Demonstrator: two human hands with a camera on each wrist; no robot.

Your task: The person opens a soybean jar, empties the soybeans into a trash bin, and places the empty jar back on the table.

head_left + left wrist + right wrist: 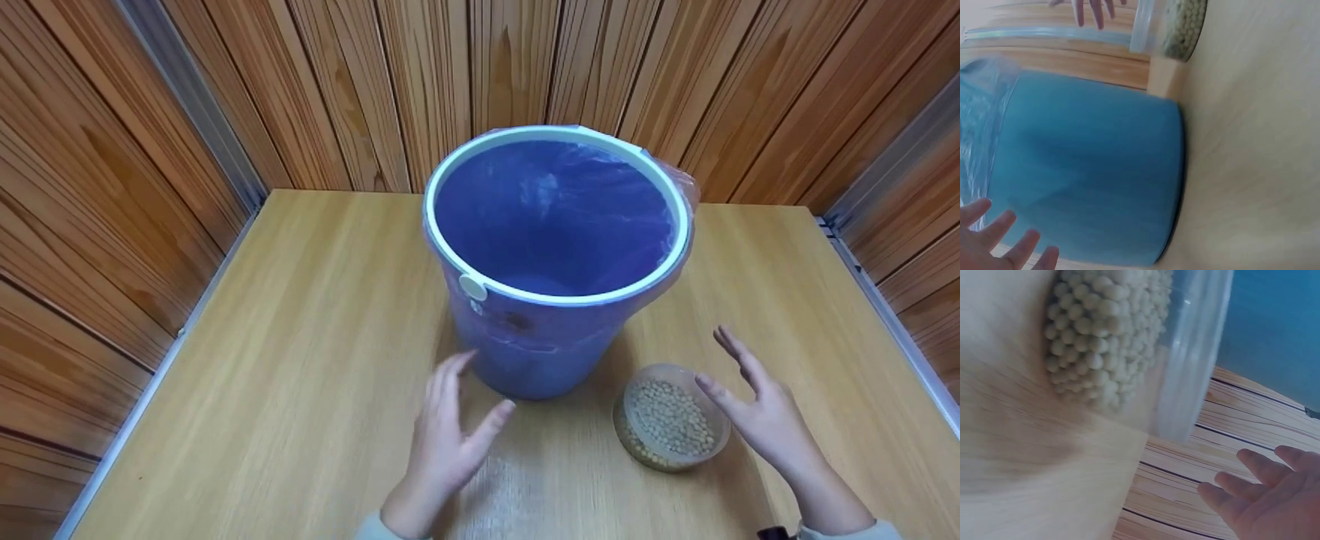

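A blue bin (525, 352) lined with a thin plastic bag (547, 187) stands upright on the table, a pale ring round its rim. My left hand (450, 442) hovers in front of the bin's lower left side with its fingers extended, holding nothing. Right of the bin sits a round, clear plastic tub (670, 420) partly filled with small beige balls (1095, 337). Just right of that tub is my right hand (765, 420), fingers spread and apart from it. In the left wrist view the bin (1089, 169) fills the middle, with the left fingertips (1022, 247) near it.
The wooden table (300, 337) is bounded by plank walls (517, 75) at the back and on both sides. Metal strips (202, 300) run along the side edges. A small dark object (774, 532) shows beside the right sleeve at the bottom edge.
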